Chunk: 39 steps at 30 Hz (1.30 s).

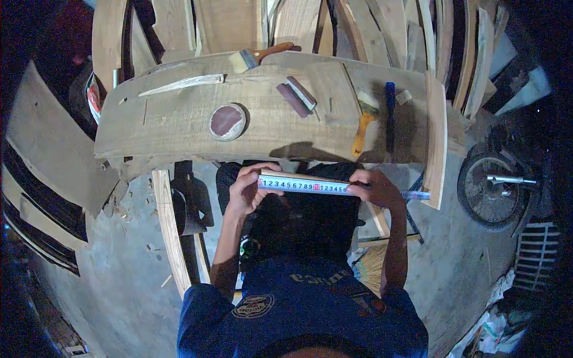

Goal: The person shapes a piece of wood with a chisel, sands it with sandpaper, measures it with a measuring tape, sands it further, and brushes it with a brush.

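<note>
Before my body, a white measuring tape (304, 185) with black and red numbers stretches between my two hands. My left hand (243, 188) is closed around its left end, thumb and fingers pinching it. My right hand (377, 186) grips the tape further along, and a short length (415, 195) shows past that hand, near the lower end of a pale wooden board (436, 143). A thin brown edge (307, 176) runs along the top of the tape; I cannot tell whether it is a separate wooden strip. Both hands are just off the near edge of the wooden bench (179, 140).
On the bench lie a wide brush (245, 61), a round tin with a reddish top (227, 122), folded sandpaper (295, 98), a yellow-handled brush (363, 125), a dark blue slim tool (390, 113) and a wood sliver (182, 85). Planks (233, 27) stand behind; a wheel (493, 190) is at right.
</note>
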Tool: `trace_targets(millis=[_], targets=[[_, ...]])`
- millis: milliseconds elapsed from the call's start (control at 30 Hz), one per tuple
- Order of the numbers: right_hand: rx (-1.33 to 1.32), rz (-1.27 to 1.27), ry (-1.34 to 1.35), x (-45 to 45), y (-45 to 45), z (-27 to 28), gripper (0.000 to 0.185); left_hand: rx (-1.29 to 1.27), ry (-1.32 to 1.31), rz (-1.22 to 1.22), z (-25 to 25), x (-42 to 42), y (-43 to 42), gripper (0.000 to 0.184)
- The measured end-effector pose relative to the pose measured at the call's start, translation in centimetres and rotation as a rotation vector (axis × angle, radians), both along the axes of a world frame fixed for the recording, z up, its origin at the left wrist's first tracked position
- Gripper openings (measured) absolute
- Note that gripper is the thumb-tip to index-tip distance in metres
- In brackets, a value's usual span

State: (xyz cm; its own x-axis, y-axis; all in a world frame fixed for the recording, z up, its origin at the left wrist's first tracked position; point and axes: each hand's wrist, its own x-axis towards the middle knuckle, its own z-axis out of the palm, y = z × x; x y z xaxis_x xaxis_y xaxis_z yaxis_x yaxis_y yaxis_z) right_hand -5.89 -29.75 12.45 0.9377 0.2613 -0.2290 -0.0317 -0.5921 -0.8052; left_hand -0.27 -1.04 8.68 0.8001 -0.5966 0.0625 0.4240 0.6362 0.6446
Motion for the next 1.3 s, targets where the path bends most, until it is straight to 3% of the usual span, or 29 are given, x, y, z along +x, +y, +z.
trace_targets(millis=[567, 667, 1300], targets=[[0.1, -0.066, 0.233, -0.3, 0.3, 2.1, 0.018, 0.003, -0.04, 0.03, -0.7, -0.2, 0.5, 0.04], [0.23, -0.024, 0.165, -0.7, 0.0, 1.4, 0.016, -0.057, -0.02, 0.04, -0.9, -0.3, 0.6, 0.039], [0.082, -0.002, 0.02, -1.1, 0.9, 3.7, 0.008, -0.1, 0.181, 0.084, -2.7, -0.9, 1.1, 0.043]])
